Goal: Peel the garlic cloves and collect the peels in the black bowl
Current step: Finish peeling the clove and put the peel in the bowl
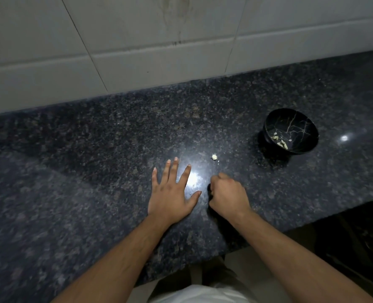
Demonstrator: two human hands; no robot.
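My left hand flat on counter, fingers spread, holding nothing. Right hand curled into fist; contents, can't tell. Garlic bit at 12 o'clock of fist. Black bowl, peels inside, at 2 o'clock. Judging cleanup stage; next, pinch bit.

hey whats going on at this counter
A person is working through garlic at a dark granite counter. The left hand lies flat on the stone with fingers spread, holding nothing. The right hand is curled into a fist beside it; whether it holds anything cannot be seen. A small pale garlic piece sits loose on the counter just beyond the hands. Farther right, the black bowl already holds a few pale peels.
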